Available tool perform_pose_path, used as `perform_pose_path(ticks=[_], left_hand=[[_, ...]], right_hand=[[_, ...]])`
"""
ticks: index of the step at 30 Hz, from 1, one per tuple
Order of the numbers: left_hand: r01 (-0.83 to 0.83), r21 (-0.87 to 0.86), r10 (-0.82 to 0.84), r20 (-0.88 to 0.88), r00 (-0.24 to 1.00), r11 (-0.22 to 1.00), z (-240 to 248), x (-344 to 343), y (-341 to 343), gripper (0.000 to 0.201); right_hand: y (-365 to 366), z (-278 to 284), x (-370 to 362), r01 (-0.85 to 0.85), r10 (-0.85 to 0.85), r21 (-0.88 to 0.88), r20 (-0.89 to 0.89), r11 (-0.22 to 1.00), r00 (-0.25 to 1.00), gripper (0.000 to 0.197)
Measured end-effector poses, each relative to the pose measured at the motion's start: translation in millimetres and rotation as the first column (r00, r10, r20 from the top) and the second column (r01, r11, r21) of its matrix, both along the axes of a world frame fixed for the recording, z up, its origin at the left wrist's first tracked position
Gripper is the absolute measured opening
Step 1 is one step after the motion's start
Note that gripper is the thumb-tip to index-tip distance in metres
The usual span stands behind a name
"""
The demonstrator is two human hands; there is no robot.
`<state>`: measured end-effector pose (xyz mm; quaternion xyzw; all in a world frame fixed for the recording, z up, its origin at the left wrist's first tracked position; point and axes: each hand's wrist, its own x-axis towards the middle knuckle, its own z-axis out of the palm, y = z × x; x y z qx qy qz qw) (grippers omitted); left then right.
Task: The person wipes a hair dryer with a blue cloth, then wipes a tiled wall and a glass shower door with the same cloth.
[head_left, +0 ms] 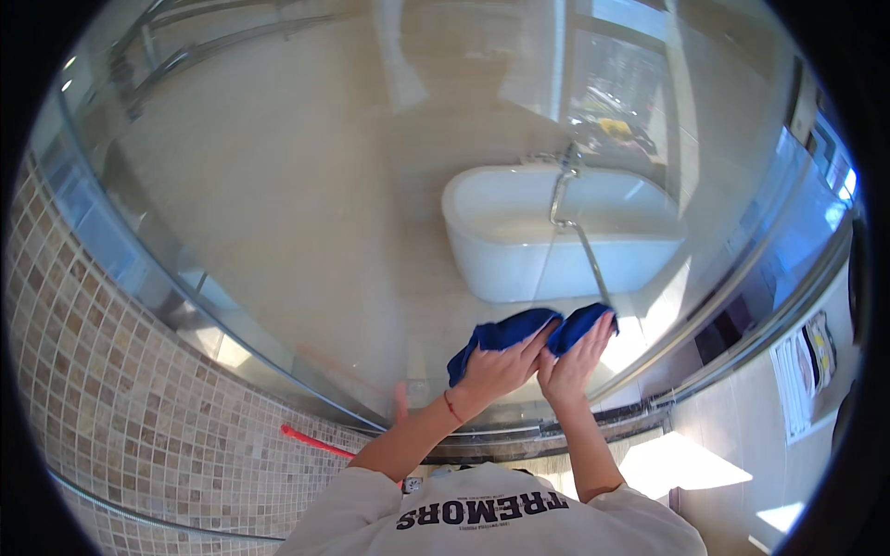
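A blue cloth (508, 332) is spread flat against a curved glass shower wall (306, 232). My left hand (501, 369), with a thin red band on its wrist, presses on the cloth's left part. My right hand (573, 361) lies just beside it, fingers flat on the cloth's right part. The two hands touch at the thumbs, and both forearms come up from the lower edge in white sleeves.
Through the glass stands a white bathtub (556, 246) with a chrome tap and hose (564, 190). Small beige mosaic tiles (120, 417) cover the surface at left. A red handle (315, 442) lies near the glass's dark base rail (556, 434). Printed papers (805, 371) lie at right.
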<state>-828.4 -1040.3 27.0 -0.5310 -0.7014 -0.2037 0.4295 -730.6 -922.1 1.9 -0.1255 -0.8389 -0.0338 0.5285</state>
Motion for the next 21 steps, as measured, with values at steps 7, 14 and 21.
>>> perform_pose_path(ticks=[7, 14, 21], left_hand=[[0.113, -0.214, -0.107, 0.037, 0.994, 0.970, -67.7, 11.3, -5.5, 0.052], [-0.092, 0.186, 0.122, -0.159, 0.980, 0.978, 68.3, 45.2, 76.3, 0.048], [0.024, -0.218, -0.088, -0.287, 0.954, 0.976, -18.4, 60.6, 108.0, 0.062]], right_hand=[[33.3, -70.8, 63.4, 0.040, -0.008, -0.208, 0.152, 0.977, 0.988, 0.075], [89.5, 74.8, 59.0, 0.152, -0.194, -0.197, -0.213, 0.968, 0.958, 0.070], [145.2, -76.5, 63.3, 0.180, -0.218, -0.175, -0.235, 0.968, 0.947, 0.063]])
